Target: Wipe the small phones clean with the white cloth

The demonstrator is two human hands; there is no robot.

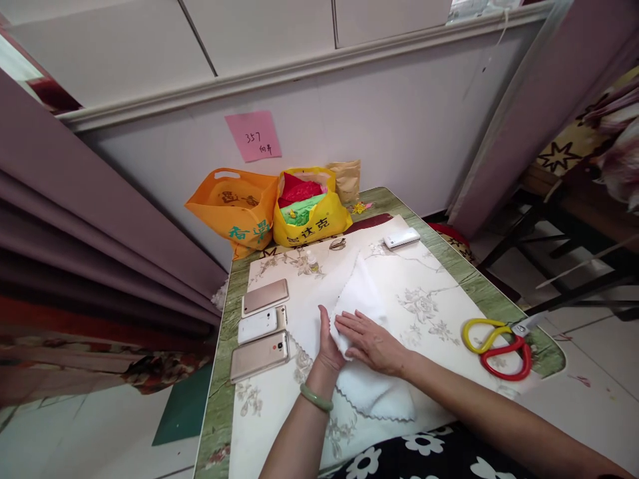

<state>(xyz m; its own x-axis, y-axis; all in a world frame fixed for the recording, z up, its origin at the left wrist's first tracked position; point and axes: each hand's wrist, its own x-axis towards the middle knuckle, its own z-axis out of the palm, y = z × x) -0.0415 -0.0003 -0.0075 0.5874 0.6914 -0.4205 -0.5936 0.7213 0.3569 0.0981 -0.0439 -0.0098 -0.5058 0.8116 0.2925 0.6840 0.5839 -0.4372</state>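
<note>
While the right hand (372, 342) lies flat on the folded white cloth (360, 298), fingers outstretched, the left hand (331, 346) meets the cloth's left side, partly covered; whether it grips cannot be told. The cloth lies mid-surface (462, 271), between several smartphones (259, 358) on the left and scissors (506, 366) with yellow and red handles on the right.

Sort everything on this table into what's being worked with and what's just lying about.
In use:
- white cloth
- left hand, against the cloth
- right hand, flat on it

Apparently just lying about:
- scissors, untouched
- phones
- small bottle
- orange bag
- yellow bag
</note>
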